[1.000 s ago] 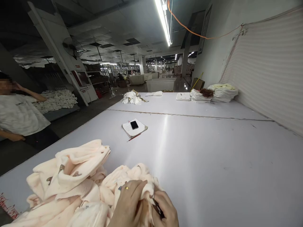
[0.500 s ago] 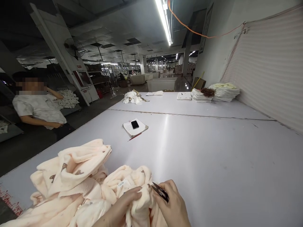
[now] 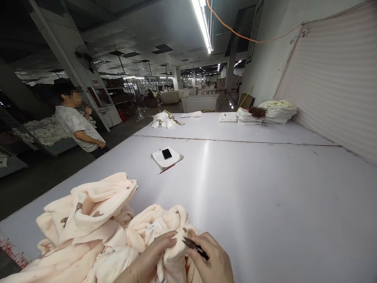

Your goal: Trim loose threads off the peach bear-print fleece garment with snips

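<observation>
While our left hand (image 3: 153, 255) pinches a fold of the pink fleece garment (image 3: 97, 232) at the table's (image 3: 265, 188) near edge, our right hand (image 3: 212, 261) closes around the thread snips (image 3: 193, 245). Their long axis runs 4 to 10 o'clock, tips pointing toward 10 o'clock, at the pinched fold.

One heap of pink fleece garments (image 3: 94, 224), one pair of thread snips (image 3: 194, 247), one phone (image 3: 166, 153), one notepad (image 3: 167, 159), one red pen (image 3: 166, 169), two hands, one co-worker (image 3: 79, 124).
</observation>
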`<control>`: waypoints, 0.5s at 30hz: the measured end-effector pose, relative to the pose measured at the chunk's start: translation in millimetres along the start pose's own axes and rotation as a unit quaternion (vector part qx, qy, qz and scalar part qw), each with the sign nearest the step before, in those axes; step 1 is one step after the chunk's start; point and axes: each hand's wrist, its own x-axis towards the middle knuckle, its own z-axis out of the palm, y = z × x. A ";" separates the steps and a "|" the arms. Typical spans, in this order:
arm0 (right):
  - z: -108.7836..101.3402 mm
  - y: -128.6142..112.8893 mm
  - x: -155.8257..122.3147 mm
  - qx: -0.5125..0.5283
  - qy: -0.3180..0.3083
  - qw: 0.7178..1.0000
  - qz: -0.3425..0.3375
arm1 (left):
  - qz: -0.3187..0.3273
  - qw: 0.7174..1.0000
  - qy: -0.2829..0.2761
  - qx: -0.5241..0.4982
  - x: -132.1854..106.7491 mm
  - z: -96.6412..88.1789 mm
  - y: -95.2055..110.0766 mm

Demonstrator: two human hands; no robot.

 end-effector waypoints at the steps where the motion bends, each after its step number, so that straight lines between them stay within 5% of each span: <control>1: 0.4 0.1 -0.6 -0.005 0.010 1.000 0.003 | 0.007 1.000 -0.008 0.004 -1.3 2.1 1.2; 6: 1.8 4.0 -1.0 0.074 0.057 0.995 0.032 | 0.050 0.990 -0.037 0.125 -8.3 13.5 5.4; 11: -0.7 8.7 -3.3 0.137 0.108 0.984 0.045 | 0.252 0.868 0.167 0.393 -8.7 9.5 -2.7; 12: -0.5 8.4 -3.9 0.142 0.105 0.984 0.036 | 0.264 0.866 0.191 0.378 -8.3 8.0 -5.1; 15: 3.7 4.6 -4.4 0.139 0.083 0.987 -0.003 | 0.244 0.929 0.161 0.228 -7.1 8.2 -12.3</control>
